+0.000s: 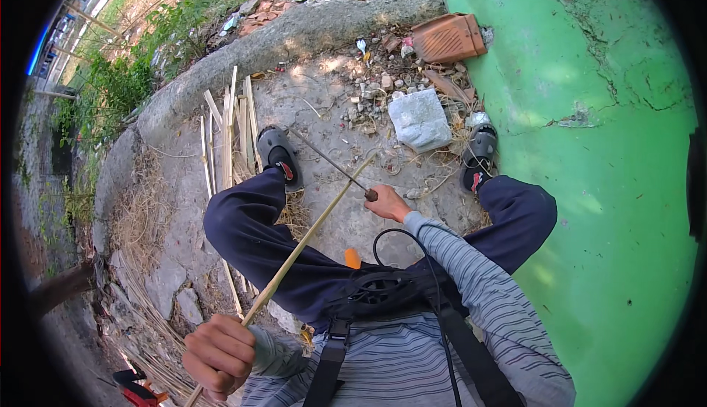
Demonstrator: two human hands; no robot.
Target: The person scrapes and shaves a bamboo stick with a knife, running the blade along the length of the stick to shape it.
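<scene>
While in hands (221,354) (390,204), one strip (300,251), one tool (336,165)

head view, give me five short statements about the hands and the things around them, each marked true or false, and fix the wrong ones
1. The left hand grips a long pale strip. True.
2. The right hand is empty. False: it holds a thin-bladed tool by its dark handle.
3. The whitish block lies nearer the right shoe than the left shoe. True.
4. The loose strips lie beside the right shoe. False: they lie beside the left shoe.
5. The wall on the person's right is green. True.
</scene>
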